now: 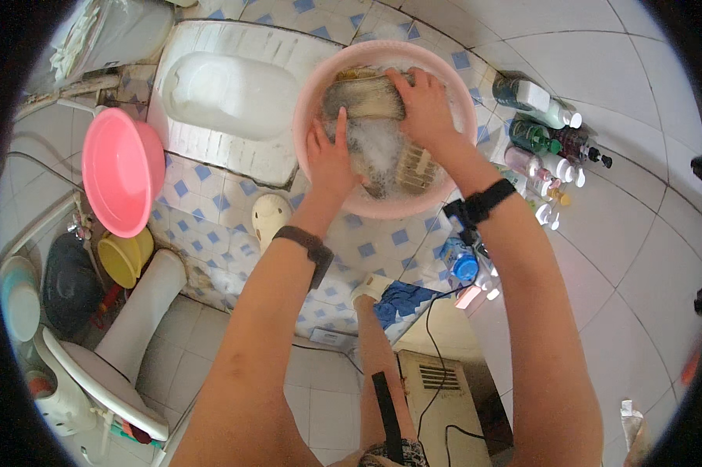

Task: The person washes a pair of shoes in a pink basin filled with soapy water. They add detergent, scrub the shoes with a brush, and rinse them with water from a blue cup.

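Note:
A pale pink plastic basin (470,117) holds foamy water and dark, light-patched items that look like wet footwear. Across its upper part lies a long grey and beige item (365,98). My right hand (424,108) grips the right end of this item, its fingertips over the far edge. Inside the basin's left side, my left hand (333,152) has its fingers spread, the index fingertip touching the same item's lower edge; whether it holds anything under the foam is hidden. A ribbed beige item (416,168), perhaps a sole, sits at the lower right in the water.
A white squat toilet (228,96) adjoins the basin's left side. Farther left are a bright pink basin (117,172), a yellow bucket (126,257) and a white pedestal sink (106,385). Several bottles (529,137) line the right wall, and a blue-capped container (463,265) stands near my right forearm.

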`<state>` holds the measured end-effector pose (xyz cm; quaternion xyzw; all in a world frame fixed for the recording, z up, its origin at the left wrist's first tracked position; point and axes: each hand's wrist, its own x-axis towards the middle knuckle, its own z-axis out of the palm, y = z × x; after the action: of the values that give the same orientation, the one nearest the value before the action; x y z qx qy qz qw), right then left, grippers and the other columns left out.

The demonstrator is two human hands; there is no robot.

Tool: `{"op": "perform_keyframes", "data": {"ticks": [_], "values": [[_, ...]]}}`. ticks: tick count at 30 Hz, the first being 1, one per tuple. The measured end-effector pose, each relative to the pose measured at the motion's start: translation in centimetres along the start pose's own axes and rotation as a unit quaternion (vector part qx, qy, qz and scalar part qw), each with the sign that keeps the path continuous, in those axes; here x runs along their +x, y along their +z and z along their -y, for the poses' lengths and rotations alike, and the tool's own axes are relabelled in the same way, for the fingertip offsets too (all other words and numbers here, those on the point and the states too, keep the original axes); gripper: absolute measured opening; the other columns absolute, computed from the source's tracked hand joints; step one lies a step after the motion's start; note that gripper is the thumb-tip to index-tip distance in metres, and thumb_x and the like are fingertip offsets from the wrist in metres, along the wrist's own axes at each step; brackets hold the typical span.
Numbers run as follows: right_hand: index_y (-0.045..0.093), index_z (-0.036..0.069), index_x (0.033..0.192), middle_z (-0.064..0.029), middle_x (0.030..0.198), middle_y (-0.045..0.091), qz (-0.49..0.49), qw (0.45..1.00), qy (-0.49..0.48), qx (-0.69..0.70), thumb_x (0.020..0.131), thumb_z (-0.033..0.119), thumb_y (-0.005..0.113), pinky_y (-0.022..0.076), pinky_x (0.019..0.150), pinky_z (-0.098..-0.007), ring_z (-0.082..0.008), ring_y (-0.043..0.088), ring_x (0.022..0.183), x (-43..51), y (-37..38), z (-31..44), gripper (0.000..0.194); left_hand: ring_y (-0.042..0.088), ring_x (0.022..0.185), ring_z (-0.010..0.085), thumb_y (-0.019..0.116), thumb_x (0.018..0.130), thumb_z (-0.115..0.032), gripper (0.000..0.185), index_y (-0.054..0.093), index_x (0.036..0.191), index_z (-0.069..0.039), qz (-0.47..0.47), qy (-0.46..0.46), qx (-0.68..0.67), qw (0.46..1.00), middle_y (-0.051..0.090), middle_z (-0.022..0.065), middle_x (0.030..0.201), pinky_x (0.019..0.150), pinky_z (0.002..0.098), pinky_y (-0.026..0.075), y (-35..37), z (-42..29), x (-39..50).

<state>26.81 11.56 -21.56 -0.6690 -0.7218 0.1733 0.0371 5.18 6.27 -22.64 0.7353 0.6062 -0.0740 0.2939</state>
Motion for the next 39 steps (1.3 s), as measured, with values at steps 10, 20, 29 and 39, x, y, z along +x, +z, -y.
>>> {"op": "perform_keyframes", "data": {"ticks": [10, 20, 29, 39], "values": [[0.044, 0.035, 0.153, -0.0165, 0.135, 0.053, 0.083, 0.995, -0.038, -0.03, 0.068, 0.013, 0.086, 0.0455, 0.106, -0.0531, -0.0426, 0.054, 0.122, -0.9, -0.5, -0.4, 0.097, 0.039, 0.125, 0.0385, 0.095, 0.057, -0.013, 0.095, 0.05, 0.141, -0.015, -0.027, 0.034, -0.073, 0.996, 0.043, 0.0173, 0.13, 0.107, 0.0514, 0.032, -2.5, 0.9, -1.2], [0.045, 0.039, 0.152, -0.0132, 0.135, 0.054, 0.056, 0.984, -0.081, -0.15, 0.081, 0.012, 0.076, 0.0454, 0.096, -0.0526, -0.0377, 0.052, 0.117, 1.3, 3.2, 1.1, 0.081, 0.046, 0.122, 0.0399, 0.084, 0.06, 0.003, 0.08, 0.053, 0.131, -0.017, -0.085, 0.1, -0.099, 0.986, 0.043, 0.0161, 0.129, 0.104, 0.0492, 0.04, 0.4, 2.2, 1.4], [0.056, 0.032, 0.143, -0.01, 0.137, 0.054, 0.052, 0.988, -0.037, -0.141, 0.083, 0.012, 0.073, 0.0425, 0.101, -0.0538, -0.035, 0.051, 0.122, 0.9, 1.5, 3.6, 0.066, 0.04, 0.132, 0.0451, 0.087, 0.063, -0.001, 0.077, 0.054, 0.133, -0.012, -0.079, 0.127, -0.108, 0.983, 0.039, 0.0232, 0.14, 0.112, 0.0516, 0.035, -0.2, 2.0, -0.6], [0.041, 0.019, 0.156, -0.019, 0.166, 0.026, 0.051, 0.983, -0.095, 0.147, 0.077, 0.003, 0.078, 0.0345, 0.119, -0.0561, -0.048, 0.024, 0.151, 0.4, 2.3, 5.4, 0.089, 0.015, 0.152, 0.05, 0.098, 0.053, -0.021, 0.125, 0.031, 0.159, -0.021, -0.058, 0.203, 0.078, 0.974, 0.009, 0.0227, 0.168, 0.124, 0.056, 0.022, -3.8, 0.6, -0.1]]}}
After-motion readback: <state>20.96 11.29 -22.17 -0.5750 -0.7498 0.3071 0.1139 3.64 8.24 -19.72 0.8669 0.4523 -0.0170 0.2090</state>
